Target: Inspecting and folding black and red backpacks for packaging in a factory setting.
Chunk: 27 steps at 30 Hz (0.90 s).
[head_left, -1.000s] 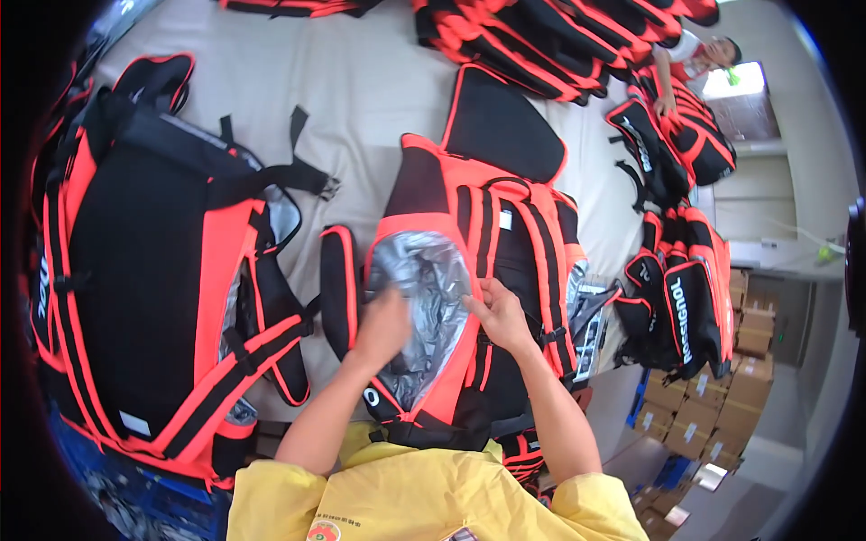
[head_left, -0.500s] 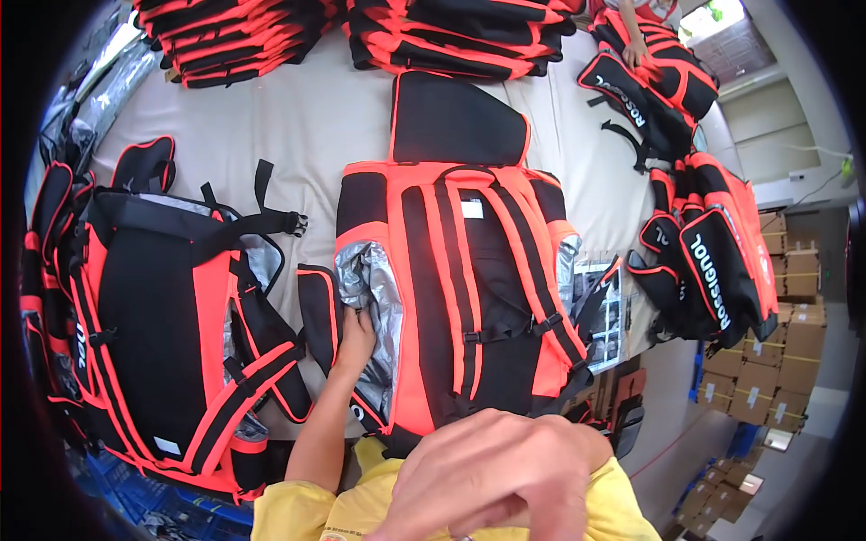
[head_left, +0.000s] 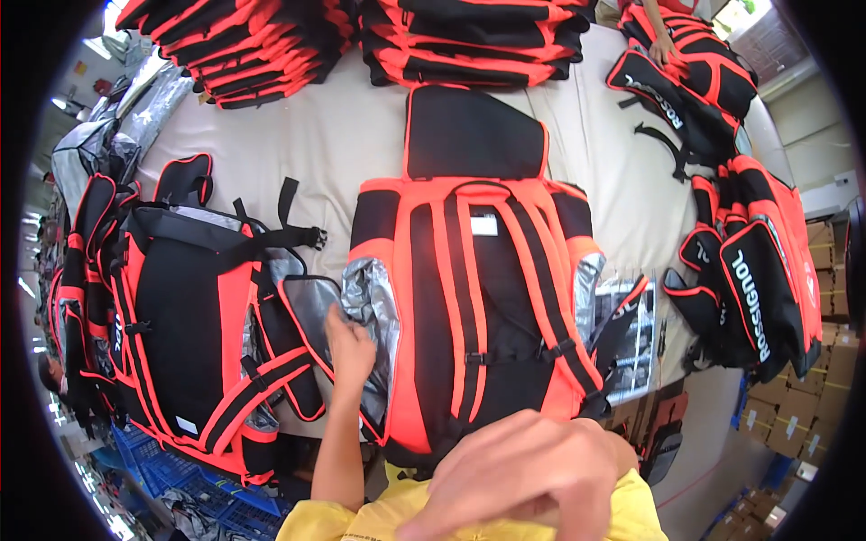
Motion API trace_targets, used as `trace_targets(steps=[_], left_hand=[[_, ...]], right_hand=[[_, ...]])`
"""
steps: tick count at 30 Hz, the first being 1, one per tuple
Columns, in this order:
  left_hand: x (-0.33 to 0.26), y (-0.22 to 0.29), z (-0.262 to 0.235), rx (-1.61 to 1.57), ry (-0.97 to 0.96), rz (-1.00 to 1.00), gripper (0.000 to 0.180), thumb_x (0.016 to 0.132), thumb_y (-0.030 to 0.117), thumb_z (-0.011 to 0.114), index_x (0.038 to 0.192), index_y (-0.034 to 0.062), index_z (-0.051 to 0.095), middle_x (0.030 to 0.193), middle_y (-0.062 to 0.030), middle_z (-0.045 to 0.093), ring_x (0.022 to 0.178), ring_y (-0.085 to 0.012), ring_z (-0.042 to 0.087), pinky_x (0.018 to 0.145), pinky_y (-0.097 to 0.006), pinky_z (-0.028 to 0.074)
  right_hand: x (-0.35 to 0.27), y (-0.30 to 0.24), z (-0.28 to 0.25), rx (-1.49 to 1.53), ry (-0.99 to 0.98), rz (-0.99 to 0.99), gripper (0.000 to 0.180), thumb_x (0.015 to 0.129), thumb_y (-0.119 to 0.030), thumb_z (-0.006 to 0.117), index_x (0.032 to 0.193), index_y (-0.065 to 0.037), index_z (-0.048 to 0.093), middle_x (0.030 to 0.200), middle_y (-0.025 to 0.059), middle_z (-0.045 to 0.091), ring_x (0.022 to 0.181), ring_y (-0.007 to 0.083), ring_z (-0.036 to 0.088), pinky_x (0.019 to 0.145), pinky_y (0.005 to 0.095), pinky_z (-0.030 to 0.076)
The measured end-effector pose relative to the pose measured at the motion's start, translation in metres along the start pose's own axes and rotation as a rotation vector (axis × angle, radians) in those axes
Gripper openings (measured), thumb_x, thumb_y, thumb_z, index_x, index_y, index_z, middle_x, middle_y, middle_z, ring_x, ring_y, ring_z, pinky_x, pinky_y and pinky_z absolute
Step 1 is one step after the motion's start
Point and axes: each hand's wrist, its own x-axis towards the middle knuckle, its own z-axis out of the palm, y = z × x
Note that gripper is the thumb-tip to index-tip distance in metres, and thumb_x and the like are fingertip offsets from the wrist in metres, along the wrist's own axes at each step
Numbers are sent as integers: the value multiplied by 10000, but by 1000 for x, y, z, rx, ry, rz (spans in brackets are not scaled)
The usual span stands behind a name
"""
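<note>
A black and orange backpack (head_left: 433, 361) lies with its shoulder straps up and its top flap (head_left: 476, 135) spread toward the far side. My left hand (head_left: 350, 350) is at its left side pocket, where the silver lining (head_left: 372, 293) shows. Its fingers are bent against the edge of the pocket flap (head_left: 311, 311), whose grey inner face is turned up. Close to the camera, over the bag's near end, my right hand (head_left: 528, 473) is raised with bent fingers, slightly blurred. Its fingertips are hidden, and so is anything between them.
Another backpack (head_left: 185, 325) lies to the left, with loose straps. Stacks of similar bags (head_left: 474, 41) stand along the far side. More bags (head_left: 767, 270) sit at the right; beyond them another person's hand (head_left: 663, 47) rests on one. Cardboard boxes (head_left: 780, 406) are piled past the table.
My left hand has come out of the silver-lined opening to the pocket flap, which has turned to show its grey inside. My right hand stays bent in the foreground. The whole view has shifted slightly.
</note>
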Motion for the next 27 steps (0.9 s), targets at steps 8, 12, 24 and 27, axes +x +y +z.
trace_targets(steps=[8,12,24,27], left_hand=[[71,136,30,300,186,512,565,996,212,659,1500,4,512,1537,-251,494,1471,-428,441,1216,-580,333],[89,90,99,537,38,434,697,1000,456,631,1561,65,497,1663,-189,414,1554,-403,359,1233,-697,223],[78,47,126,565,18,427,776,951,400,641,1606,35,441,1716,-237,322,1617,-417,240,1260,-665,140],[79,43,126,553,-15,408,789,932,408,658,1596,35,456,1710,-241,330,1615,-420,241,1274,-659,118]], right_hand=[[-138,162,-167,-1893,2,564,828,915,-570,722,1527,-49,525,1613,310,385,1564,514,265,1224,658,278],[-147,145,-160,-1822,-68,664,667,956,-525,691,1389,-19,663,1467,337,537,1417,525,479,1152,579,414],[16,191,-375,-1756,74,319,116,969,-150,664,1071,-109,700,1011,160,658,872,379,713,705,489,577],[38,218,-386,-1879,-288,352,115,929,-125,633,1029,-91,679,985,142,646,874,331,741,686,463,606]])
